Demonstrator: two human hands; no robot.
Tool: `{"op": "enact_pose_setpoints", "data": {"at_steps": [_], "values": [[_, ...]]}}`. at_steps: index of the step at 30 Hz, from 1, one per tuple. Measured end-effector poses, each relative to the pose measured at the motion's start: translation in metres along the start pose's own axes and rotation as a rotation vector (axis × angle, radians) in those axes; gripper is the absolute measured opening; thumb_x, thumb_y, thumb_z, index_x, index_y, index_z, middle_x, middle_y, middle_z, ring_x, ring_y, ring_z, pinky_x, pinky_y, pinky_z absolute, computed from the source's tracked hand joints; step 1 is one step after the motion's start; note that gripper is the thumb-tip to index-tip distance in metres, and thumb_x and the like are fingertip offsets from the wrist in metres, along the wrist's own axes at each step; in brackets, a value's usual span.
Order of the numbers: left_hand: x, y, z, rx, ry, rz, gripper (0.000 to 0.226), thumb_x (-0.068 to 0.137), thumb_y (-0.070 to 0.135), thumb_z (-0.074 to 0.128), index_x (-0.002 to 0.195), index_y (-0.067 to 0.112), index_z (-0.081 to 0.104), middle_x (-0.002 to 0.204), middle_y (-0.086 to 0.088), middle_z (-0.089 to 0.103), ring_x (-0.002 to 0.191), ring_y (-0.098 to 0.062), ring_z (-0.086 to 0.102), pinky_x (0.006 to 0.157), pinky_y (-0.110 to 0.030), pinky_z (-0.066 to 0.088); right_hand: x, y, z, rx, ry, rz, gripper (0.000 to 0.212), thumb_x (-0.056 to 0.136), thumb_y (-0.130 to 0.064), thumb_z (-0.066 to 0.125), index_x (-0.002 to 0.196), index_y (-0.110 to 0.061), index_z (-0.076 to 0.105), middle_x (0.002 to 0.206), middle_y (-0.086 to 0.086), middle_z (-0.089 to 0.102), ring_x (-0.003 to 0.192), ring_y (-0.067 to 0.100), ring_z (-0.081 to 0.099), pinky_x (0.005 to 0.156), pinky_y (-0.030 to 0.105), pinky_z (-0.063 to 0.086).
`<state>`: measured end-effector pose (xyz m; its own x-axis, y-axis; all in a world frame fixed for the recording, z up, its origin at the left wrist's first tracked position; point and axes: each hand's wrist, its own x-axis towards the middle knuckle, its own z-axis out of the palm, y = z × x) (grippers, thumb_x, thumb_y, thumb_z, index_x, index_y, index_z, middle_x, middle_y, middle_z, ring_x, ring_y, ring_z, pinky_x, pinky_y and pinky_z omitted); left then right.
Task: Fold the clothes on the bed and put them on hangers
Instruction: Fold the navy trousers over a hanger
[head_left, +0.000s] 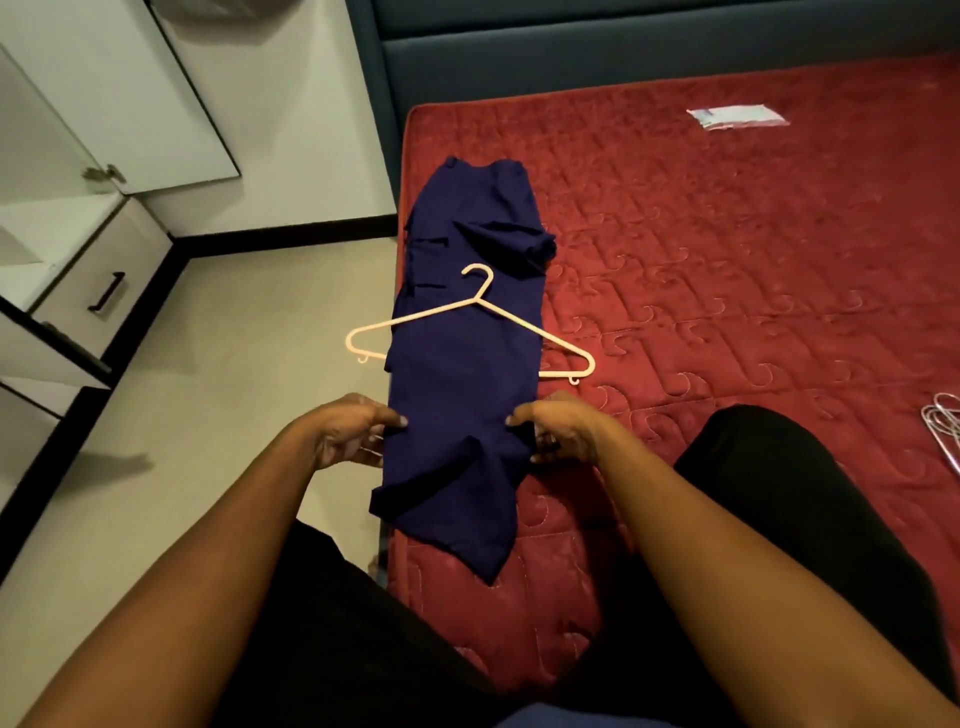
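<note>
— What stood at the left of the frame?
— A white cabinet (49, 338), with a drawer (88, 260) at mid-left. The drawer had a black handle (107, 293). Above it, at the upper left, a small metal latch (104, 174) sat at the edge of a pale door panel (41, 145).
— And lower down?
— A beige floor (234, 395) filled the left centre, edged by a black skirting board (291, 236) under a white wall (311, 130).
— Anything at the upper right?
— A flat white packet (735, 117), its print too blurred to read
</note>
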<state>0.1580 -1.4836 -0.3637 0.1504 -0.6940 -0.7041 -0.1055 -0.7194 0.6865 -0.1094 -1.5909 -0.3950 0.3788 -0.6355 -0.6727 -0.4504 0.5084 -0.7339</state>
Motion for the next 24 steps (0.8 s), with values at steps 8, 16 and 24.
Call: {"op": "enact_pose_setpoints", "data": {"at_steps": [8,16,24], "values": [[-0.026,-0.024,0.007,0.085,-0.224,-0.019,0.045,0.084,0.018,0.080,0.125,0.007,0.067,0.126,-0.014,0.070,0.106,-0.027,0.069,0.079,-0.039,0.059,-0.018,0.014,0.011,-0.027,-0.357,-0.013,0.048,0.085,0.007,0.074,0.131,-0.004,0.065,0.122,0.005,0.074,0.098,0.018,0.073,0.070,0.034,0.061],[-0.025,-0.014,0.005,0.346,-0.060,-0.116,0.035,0.090,0.026,0.077,0.110,-0.002,0.072,0.104,-0.018,0.074,0.092,-0.036,0.074,0.083,-0.049,0.062,-0.018,0.003,-0.012,-0.322,-0.098,0.061,0.018,0.096,-0.012,0.070,0.105,0.003,0.066,0.081,0.012,0.071,0.067,0.024,0.074,0.070,0.037,0.063],[-0.010,0.034,0.012,0.533,0.042,-0.215,0.059,0.083,0.052,0.079,0.111,0.002,0.064,0.099,-0.016,0.076,0.082,-0.031,0.077,0.076,-0.043,0.063,-0.006,-0.016,-0.013,-0.335,0.007,0.044,0.032,0.096,-0.036,0.070,0.100,-0.005,0.060,0.085,0.013,0.071,0.067,0.022,0.070,0.061,0.033,0.058]]}}
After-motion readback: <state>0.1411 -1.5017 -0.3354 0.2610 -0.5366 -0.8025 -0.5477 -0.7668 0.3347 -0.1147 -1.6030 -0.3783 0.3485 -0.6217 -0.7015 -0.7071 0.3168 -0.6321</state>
